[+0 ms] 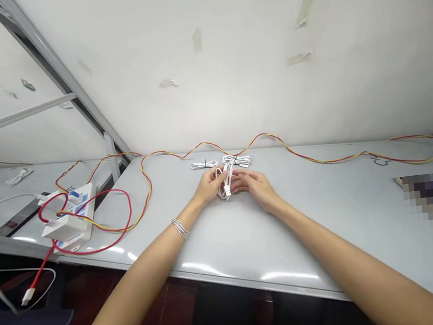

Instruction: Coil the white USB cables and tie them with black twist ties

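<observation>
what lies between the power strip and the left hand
A red cable and a red-yellow wire, on the table, in the head view.

The left hand (208, 187) and the right hand (259, 188) are close together, both farther forward than the silver bracelet (181, 228).
The bracelet lies around the left forearm (143, 275) near the wrist; beyond it, the left hand has its thumb and fingers pressed in a pinch. To the right of the bracelet, the right hand is loosely unfolded, its fingers slightly bent and pointing leftward; the bare right forearm (339, 247) slants down, farther right.
</observation>
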Motion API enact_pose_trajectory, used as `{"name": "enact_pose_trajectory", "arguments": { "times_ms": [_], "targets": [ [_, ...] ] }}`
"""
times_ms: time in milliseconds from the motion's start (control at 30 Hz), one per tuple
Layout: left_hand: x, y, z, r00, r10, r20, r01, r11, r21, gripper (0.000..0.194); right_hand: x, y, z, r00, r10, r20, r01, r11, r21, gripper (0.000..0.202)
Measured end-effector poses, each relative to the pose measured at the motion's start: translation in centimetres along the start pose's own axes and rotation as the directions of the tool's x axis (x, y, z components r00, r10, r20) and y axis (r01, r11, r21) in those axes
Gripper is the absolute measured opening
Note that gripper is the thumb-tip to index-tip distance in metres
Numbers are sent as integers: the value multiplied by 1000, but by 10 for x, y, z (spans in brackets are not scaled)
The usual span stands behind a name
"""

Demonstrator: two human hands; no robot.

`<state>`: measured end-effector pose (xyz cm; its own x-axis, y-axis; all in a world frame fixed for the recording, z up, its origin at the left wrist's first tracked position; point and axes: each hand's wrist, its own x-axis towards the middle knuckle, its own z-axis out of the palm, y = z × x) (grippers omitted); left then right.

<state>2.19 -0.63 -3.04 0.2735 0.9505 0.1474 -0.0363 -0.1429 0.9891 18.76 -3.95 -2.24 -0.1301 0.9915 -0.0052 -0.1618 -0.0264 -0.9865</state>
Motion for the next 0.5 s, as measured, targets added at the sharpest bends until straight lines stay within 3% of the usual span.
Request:
{"name": "enact_pose_trajectory", "arguments": {
  "times_ms": [233, 400, 500],
  "targets": [
    [1, -4, -1, 999, -19, 39, 19, 1000, -7, 44, 1, 5, 2, 998, -26, 56, 38, 974, -225, 51],
    [-3, -2, -1, 997, 36, 67, -40, 998, 57, 55, -3, 3, 1, 998, -14, 58, 24, 983, -183, 56],
    [-4, -1, -4, 996, 59, 64, -66, 991, 118, 48, -4, 3, 1, 1000, 0, 27, 4, 989, -146, 54]
  ]
}}
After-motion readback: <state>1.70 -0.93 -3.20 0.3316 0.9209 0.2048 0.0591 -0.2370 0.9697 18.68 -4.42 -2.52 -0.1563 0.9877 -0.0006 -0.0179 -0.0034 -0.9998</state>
